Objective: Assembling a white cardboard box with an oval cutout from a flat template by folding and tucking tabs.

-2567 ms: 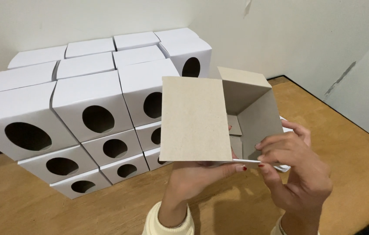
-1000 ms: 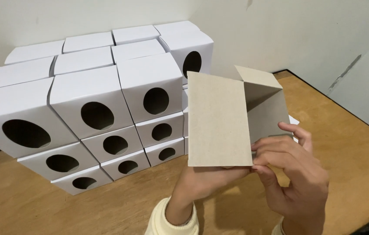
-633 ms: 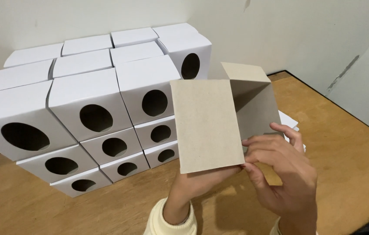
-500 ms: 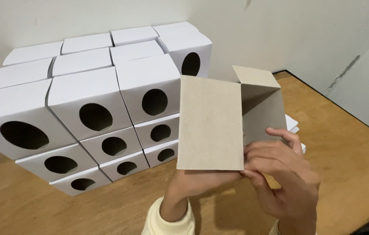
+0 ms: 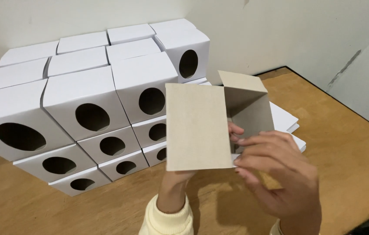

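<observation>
Cardboard box point(image 5: 202, 126) upright, half-folded; left hand point(image 5: 180, 178) grips beneath, right hand point(image 5: 276, 174) fingers point(image 5: 254, 141) pinch side flap.

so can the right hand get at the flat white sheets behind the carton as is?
Probably not directly. The right hand is busy at the open edge of the half-folded carton, which the left hand holds from below. The carton stands between it and the flat sheets on the table.
</observation>
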